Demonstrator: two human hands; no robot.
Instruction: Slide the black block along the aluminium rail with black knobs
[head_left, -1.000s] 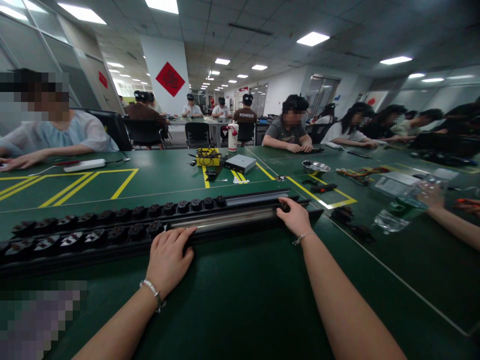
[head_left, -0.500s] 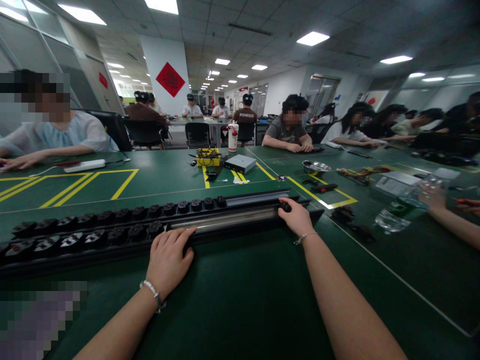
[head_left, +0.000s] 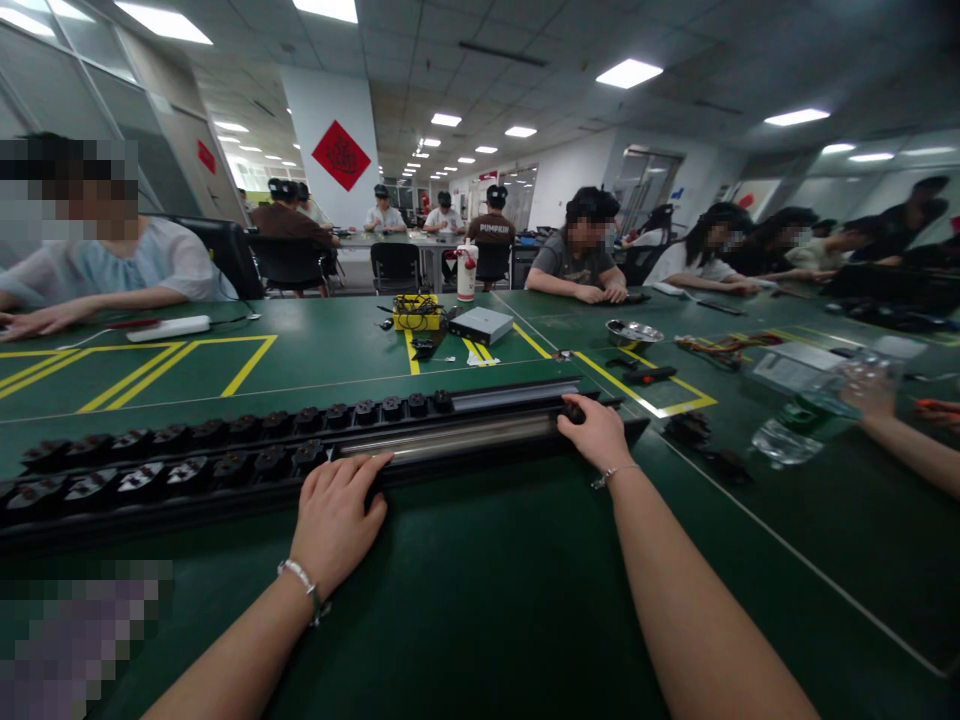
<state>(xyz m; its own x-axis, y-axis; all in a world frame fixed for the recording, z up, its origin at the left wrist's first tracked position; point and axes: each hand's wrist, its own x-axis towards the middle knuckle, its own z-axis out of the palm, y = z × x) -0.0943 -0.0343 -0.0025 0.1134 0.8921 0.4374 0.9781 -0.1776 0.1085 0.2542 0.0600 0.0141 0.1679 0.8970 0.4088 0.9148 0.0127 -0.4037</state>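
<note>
Two long black rails [head_left: 465, 438] lie side by side across the green table [head_left: 480, 600], each holding a row of several small black socket modules [head_left: 225, 430] along its left part. My left hand [head_left: 335, 517] rests flat on the near rail's front edge, fingers stretched out. My right hand [head_left: 592, 432] sits at the rail's right end, its fingers curled around a small black part [head_left: 574, 411] there.
A yellow box [head_left: 417, 313], a grey box [head_left: 481, 325] and a white bottle [head_left: 466, 272] stand mid-table. A metal dish [head_left: 634, 333], wires and a plastic water bottle [head_left: 795, 425] held by another person's hand lie right. Several people sit around.
Almost nothing has moved. My right hand has shifted very slightly to the right at the rail's end; my left hand stays where it was.
</note>
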